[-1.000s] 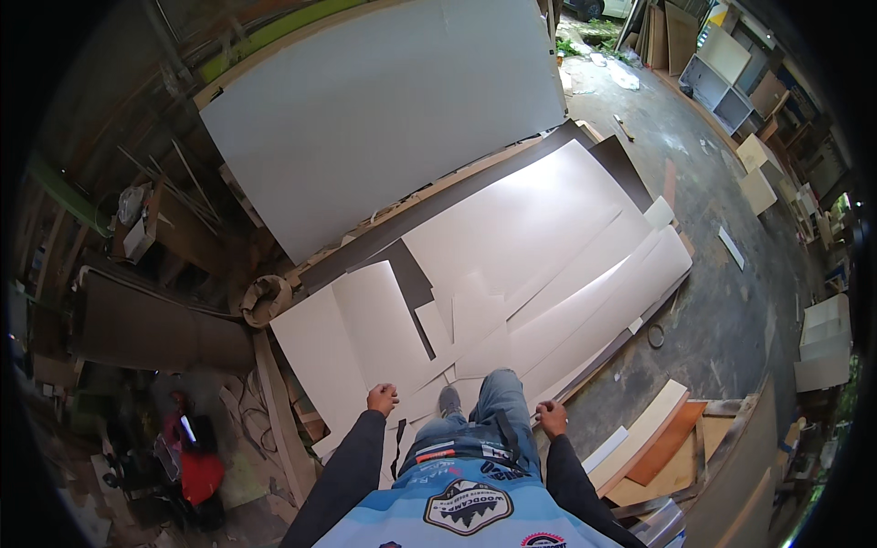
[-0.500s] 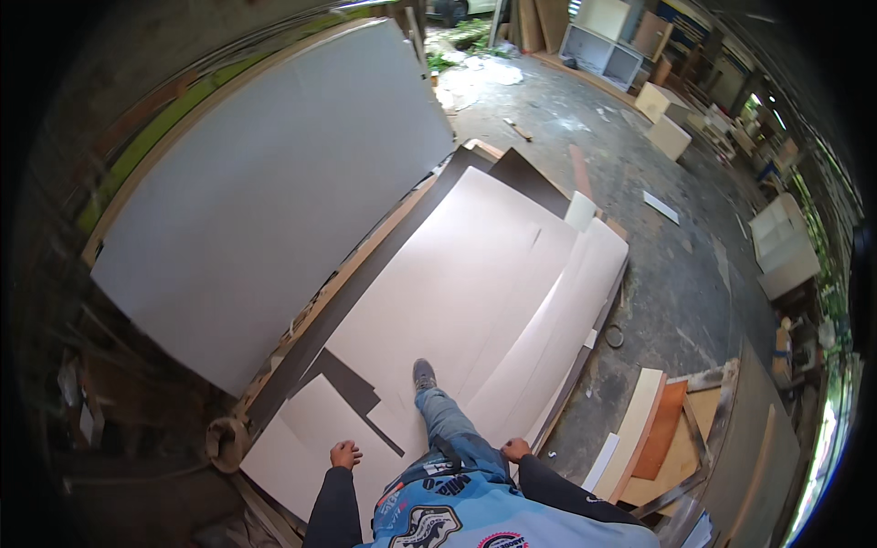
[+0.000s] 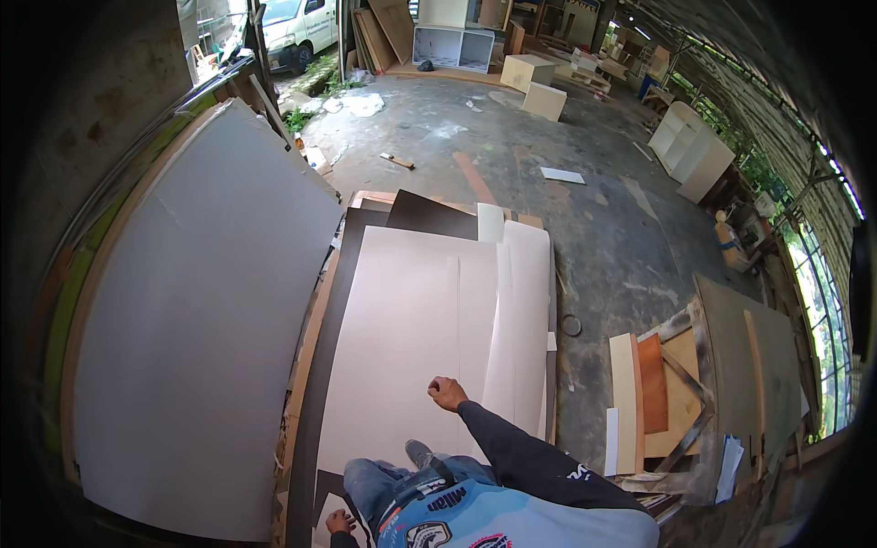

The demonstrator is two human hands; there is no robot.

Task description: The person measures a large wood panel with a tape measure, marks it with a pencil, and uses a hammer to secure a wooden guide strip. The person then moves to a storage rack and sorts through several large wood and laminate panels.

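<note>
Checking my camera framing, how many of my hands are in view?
2: the right hand over the pale sheets, and the left hand near the lower edge, left of the jeans.

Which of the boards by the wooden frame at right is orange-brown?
The orange-brown board, right of the long cream board. Its colour sets it apart: the cream board, white strip and tan panel nearby are all paler.
</note>
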